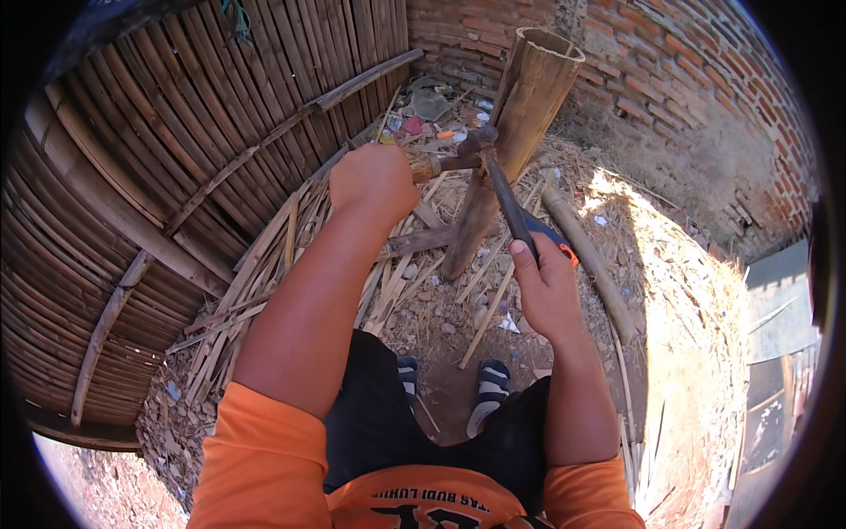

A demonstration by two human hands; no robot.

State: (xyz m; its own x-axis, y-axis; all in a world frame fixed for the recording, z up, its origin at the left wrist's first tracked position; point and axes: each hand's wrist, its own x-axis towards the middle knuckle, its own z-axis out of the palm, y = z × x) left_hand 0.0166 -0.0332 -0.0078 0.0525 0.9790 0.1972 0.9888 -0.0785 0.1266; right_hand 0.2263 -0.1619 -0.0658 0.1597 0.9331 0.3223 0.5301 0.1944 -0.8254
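My left hand [374, 183] is a fist around a tool with a pale wooden handle [426, 167] and a dark metal shank [460, 163]. The shank reaches to a thick, hollow piece of bamboo or wood [538, 88], which stands tilted, its open end up. In my right hand [548, 286] is the dark handle of a hammer [513, 207], thumb lying along it. Its head [477, 139] is up by the hollow piece, close to the shank; whether they touch I cannot tell. Behind my right hand shows part of a blue and orange object [548, 231].
Split strips [264, 264] are heaped along a slatted bamboo wall [176, 115] at left. A brick wall [661, 79] closes the back. Litter [427, 106] gathers in the corner. A pole [592, 264] lies to the right, and sandalled feet [492, 383] stand below.
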